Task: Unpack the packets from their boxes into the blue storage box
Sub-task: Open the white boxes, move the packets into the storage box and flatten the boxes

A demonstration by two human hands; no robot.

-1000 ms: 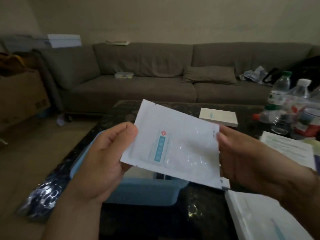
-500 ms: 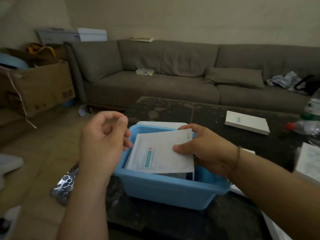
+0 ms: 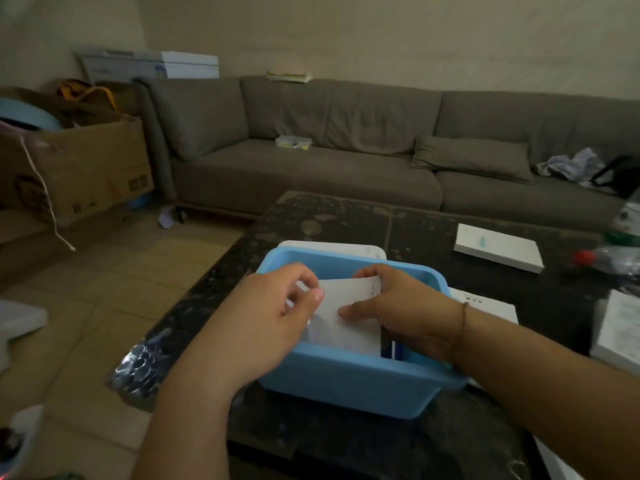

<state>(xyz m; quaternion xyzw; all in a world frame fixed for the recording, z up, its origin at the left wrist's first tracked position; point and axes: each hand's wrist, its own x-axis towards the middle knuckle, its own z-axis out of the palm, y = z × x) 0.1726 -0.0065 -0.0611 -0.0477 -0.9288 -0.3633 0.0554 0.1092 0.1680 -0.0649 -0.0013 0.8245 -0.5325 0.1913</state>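
packet (image 3: 341, 318) between both hands (in box)

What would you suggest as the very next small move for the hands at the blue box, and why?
Probably let go: both the left hand and the right hand grip the white packet, which already stands inside the blue storage box with its lower edge below the rim. Releasing it would likely free both hands for another packet.

Smooth matt plastic for the blue storage box (image 3: 346, 386); papery white packet (image 3: 346, 323); mottled glossy dark table (image 3: 398, 230); soft cloth sofa (image 3: 311, 174).
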